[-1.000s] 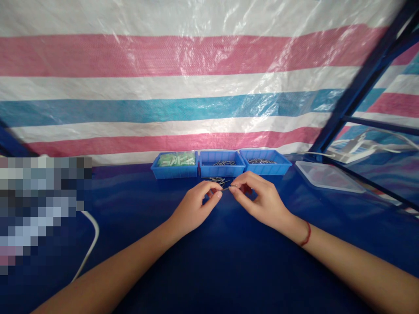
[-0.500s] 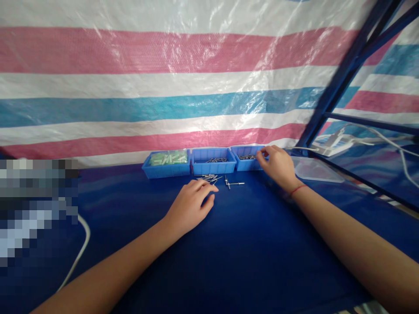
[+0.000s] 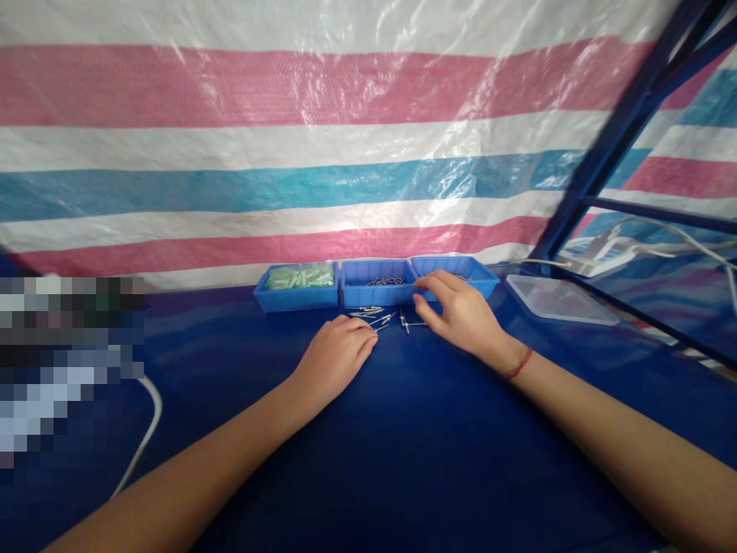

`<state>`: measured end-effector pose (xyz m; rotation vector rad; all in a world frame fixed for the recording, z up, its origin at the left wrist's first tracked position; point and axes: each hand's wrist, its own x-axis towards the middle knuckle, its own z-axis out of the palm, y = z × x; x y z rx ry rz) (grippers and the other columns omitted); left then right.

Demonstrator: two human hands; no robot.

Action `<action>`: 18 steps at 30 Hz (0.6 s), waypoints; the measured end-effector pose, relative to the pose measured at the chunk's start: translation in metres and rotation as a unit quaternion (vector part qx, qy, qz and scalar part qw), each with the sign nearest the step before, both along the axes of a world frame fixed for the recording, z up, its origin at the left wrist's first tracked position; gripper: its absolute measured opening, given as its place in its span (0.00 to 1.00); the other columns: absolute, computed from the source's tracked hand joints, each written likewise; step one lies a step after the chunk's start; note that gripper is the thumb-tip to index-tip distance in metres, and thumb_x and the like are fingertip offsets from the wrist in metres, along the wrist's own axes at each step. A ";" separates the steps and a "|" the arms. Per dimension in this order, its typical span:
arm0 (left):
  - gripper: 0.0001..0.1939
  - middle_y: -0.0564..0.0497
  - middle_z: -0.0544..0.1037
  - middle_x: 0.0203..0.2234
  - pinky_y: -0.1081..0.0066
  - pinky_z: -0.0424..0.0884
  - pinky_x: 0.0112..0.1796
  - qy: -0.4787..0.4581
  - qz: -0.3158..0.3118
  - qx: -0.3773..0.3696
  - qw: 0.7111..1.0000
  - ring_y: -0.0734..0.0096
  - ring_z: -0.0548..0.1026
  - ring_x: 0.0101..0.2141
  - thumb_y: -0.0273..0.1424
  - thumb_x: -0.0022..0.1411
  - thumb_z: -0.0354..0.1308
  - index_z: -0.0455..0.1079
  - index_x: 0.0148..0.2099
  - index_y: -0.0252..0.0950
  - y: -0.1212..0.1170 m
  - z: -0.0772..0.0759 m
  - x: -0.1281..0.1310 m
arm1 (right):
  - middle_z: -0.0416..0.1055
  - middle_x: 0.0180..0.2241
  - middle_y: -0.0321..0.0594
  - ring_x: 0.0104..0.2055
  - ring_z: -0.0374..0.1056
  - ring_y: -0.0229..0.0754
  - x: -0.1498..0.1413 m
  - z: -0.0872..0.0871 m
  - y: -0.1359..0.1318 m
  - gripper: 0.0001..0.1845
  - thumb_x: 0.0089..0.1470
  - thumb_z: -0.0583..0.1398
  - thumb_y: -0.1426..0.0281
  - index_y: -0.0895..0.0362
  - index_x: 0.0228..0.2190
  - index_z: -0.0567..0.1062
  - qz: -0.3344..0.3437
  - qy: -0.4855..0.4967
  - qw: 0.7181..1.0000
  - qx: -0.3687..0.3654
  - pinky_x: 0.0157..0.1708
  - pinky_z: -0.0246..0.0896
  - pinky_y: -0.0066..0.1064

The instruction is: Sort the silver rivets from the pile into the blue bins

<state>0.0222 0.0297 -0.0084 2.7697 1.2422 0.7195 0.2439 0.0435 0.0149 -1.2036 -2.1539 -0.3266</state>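
Note:
My left hand rests on the blue table with thumb and forefinger pressed together on the end of a silver blind rivet. Beyond its fingertips lies a small pile of loose rivets. My right hand hovers over the front of the right blue bin, thumb and forefinger apart, nothing visible between them. Just left of its thumb, more rivets lie on the table, partly covered by the hand. The middle blue bin holds several rivets; the right bin's contents are mostly hidden.
A left blue bin holds green-and-white pieces in clear plastic. A translucent lid lies to the right, beside a blue metal frame and a white power strip. A white cable curves at left. Striped sheeting hangs behind.
My right hand has moved left and slightly down from the right bin toward the loose rivets. My left thumb and forefinger have closed together at a rivet.

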 end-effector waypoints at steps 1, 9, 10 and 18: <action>0.10 0.48 0.79 0.37 0.63 0.67 0.42 -0.005 0.002 -0.003 1.000 0.63 0.74 0.38 0.28 0.63 0.52 0.75 0.38 0.36 0.000 0.000 -0.001 | 0.71 0.37 0.47 0.37 0.67 0.46 -0.005 -0.001 -0.004 0.12 0.57 0.52 0.69 0.59 0.39 0.72 0.024 0.008 1.000 -0.016 0.38 0.62 0.37; 0.04 0.54 0.77 0.29 0.70 0.68 0.36 -0.145 0.034 -0.044 0.988 0.69 0.75 0.31 0.29 0.61 0.55 0.71 0.34 0.38 -0.002 0.001 -0.005 | 0.70 0.38 0.41 0.27 0.64 0.35 -0.024 -0.016 -0.014 0.09 0.52 0.57 0.73 0.56 0.37 0.72 0.128 0.135 0.972 -0.146 0.31 0.63 0.32; 0.05 0.54 0.77 0.29 0.71 0.68 0.35 -0.169 0.041 -0.053 0.983 0.70 0.75 0.31 0.30 0.61 0.55 0.71 0.34 0.38 -0.003 0.001 -0.005 | 0.70 0.38 0.41 0.26 0.62 0.34 -0.025 -0.017 -0.015 0.10 0.50 0.58 0.73 0.56 0.37 0.72 0.136 0.152 0.966 -0.157 0.30 0.63 0.31; 0.03 0.55 0.77 0.29 0.72 0.69 0.35 -0.278 0.026 -0.095 0.955 0.73 0.75 0.31 0.30 0.60 0.56 0.70 0.35 0.38 -0.012 0.004 -0.001 | 0.72 0.34 0.39 0.30 0.67 0.37 -0.036 -0.013 -0.026 0.08 0.52 0.61 0.65 0.54 0.34 0.76 0.190 0.322 0.894 -0.247 0.30 0.63 0.30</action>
